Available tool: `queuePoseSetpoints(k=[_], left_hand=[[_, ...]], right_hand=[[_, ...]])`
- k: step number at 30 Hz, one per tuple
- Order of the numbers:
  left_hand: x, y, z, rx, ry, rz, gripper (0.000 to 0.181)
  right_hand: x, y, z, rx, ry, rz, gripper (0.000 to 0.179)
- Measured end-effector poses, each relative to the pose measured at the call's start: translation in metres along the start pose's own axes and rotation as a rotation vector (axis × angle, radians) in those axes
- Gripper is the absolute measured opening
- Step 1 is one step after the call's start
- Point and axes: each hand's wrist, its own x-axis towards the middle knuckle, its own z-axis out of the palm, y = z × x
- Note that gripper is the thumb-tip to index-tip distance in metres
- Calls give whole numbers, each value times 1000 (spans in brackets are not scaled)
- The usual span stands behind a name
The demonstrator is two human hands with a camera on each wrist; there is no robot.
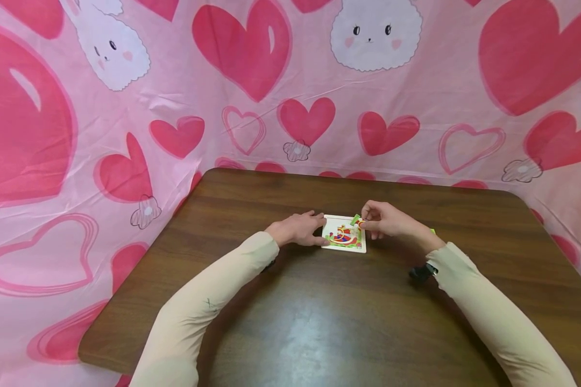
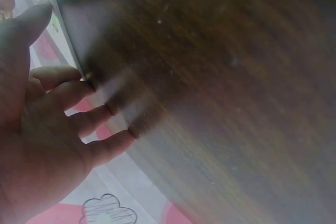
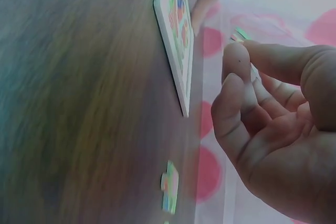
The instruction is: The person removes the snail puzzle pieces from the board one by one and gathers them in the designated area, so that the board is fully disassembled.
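Observation:
A square jigsaw board (image 1: pixel 339 249) with a white rim lies on the table, a colourful picture partly filled in inside it. My left hand (image 1: pixel 297 228) rests at its left side, thumb on the near left corner of the rim. The left wrist view shows the left fingers (image 2: pixel 79 124) spread, their tips on the tabletop. Over the board's far right corner, my right hand (image 1: pixel 389 217) pinches a small puzzle piece (image 1: pixel 355 219) with green and red on it. Thumb and forefinger cover most of that piece (image 3: pixel 241 33) in the right wrist view.
A loose puzzle piece (image 3: pixel 170 190) lies on the table to the right of the board; a green bit (image 1: pixel 433 231) shows behind the right wrist in the head view. The brown wooden table (image 1: pixel 281 312) meets a pink heart-patterned cloth (image 1: pixel 310 70) at its back and left.

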Motion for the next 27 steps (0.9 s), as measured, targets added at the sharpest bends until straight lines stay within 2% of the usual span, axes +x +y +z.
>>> queuePoseSetpoints(k=[10, 14, 27], left_hand=[[0, -1, 2, -8, 17, 2, 70], [-1, -1, 3, -17, 18, 4, 67], [-2, -1, 2, -21, 12, -1, 76]], right_hand=[[-17, 17, -12, -25, -49, 58, 22], [-22, 22, -16, -35, -60, 51, 23], [-33, 29, -26, -41, -134, 84, 23]])
